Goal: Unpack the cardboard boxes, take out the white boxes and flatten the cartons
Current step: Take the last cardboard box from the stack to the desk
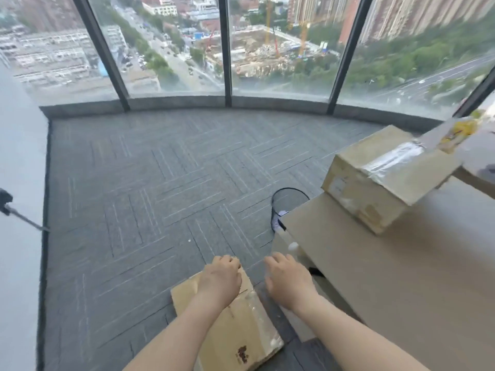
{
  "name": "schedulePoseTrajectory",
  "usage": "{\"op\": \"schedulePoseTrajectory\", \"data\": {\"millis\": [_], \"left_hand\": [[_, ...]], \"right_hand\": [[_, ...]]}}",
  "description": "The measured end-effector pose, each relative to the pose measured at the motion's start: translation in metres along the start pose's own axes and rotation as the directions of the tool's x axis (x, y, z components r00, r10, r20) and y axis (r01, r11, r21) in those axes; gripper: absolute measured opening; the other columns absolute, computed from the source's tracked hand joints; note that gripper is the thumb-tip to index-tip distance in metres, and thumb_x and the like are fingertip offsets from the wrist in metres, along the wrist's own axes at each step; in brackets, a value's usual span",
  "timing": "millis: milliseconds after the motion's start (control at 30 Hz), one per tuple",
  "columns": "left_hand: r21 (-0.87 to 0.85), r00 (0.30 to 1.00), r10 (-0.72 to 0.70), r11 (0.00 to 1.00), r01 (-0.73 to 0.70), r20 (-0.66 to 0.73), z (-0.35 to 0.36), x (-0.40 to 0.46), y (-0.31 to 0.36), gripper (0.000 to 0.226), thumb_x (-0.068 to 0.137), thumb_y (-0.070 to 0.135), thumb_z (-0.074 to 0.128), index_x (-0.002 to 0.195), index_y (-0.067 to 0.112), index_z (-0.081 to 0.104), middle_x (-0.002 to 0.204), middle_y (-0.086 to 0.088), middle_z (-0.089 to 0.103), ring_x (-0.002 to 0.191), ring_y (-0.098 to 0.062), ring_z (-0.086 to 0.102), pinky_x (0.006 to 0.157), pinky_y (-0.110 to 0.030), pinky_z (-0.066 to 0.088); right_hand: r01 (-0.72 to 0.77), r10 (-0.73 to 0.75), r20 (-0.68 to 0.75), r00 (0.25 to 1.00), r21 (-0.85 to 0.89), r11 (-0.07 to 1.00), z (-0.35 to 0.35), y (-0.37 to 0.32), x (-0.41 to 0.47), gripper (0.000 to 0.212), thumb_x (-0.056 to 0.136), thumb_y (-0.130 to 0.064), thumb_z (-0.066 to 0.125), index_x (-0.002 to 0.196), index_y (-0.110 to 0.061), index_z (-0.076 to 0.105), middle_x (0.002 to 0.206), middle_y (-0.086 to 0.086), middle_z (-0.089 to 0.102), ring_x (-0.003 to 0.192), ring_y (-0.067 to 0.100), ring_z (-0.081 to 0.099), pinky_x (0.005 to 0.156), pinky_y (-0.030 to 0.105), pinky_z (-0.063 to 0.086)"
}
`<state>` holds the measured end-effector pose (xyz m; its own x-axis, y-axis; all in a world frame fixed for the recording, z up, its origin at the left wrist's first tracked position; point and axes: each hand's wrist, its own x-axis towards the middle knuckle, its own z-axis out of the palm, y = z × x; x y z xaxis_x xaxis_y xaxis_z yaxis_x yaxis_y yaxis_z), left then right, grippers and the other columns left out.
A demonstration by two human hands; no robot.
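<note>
Left hand [220, 277] low centre, fingers curled over far edge of flattened carton [235, 325] on carpet [134, 196]. Right hand [288, 279] just beside, loosely spread, holding nothing. Sealed cardboard box [375, 180] on desk [401, 277], right. Mesh bin [284, 207] beyond; contents unclear.

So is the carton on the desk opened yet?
Still sealed: the carton on the desk has clear tape running unbroken across its closed top, flaps down. Neither hand touches it.

Brown flattened carton [235, 330]; grey line-patterned carpet [150, 183]; beige table [401, 277]; black mesh bin [284, 202]
</note>
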<state>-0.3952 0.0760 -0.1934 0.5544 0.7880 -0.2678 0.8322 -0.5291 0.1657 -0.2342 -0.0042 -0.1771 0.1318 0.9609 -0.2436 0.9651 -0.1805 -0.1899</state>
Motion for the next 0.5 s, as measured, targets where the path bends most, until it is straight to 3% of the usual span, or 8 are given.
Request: {"op": "schedulePoseTrajectory", "data": {"millis": [200, 500], "left_hand": [[0.113, 0.981, 0.169, 0.981, -0.158, -0.094, -0.057, 0.05, 0.1, 0.03, 0.102, 0.029, 0.036, 0.122, 0.02, 0.057, 0.122, 0.0, 0.057, 0.113, -0.02, 0.052, 0.087, -0.031, 0.047], [0.019, 0.93, 0.296, 0.954, -0.3, -0.218, -0.106, 0.123, 0.232, 0.042, 0.101, 0.037, 0.042, 0.139, 0.018, 0.048, 0.139, -0.002, 0.05, 0.128, -0.022, 0.042, 0.105, -0.035, 0.039]], "right_hand": [[-0.21, 0.231, -0.128, 0.965, 0.159, 0.965, -0.067, 0.101, -0.037, 0.039, 0.099, -0.035, 0.041, 0.135, -0.022, 0.046, 0.139, -0.001, 0.047, 0.125, 0.024, 0.044, 0.094, 0.036, 0.046], [-0.42, 0.505, -0.333, 0.796, 0.297, 0.858, -0.14, 0.232, -0.056, 0.039, 0.096, -0.035, 0.048, 0.133, -0.022, 0.05, 0.129, 0.0, 0.055, 0.116, 0.024, 0.049, 0.081, 0.035, 0.045]]}}
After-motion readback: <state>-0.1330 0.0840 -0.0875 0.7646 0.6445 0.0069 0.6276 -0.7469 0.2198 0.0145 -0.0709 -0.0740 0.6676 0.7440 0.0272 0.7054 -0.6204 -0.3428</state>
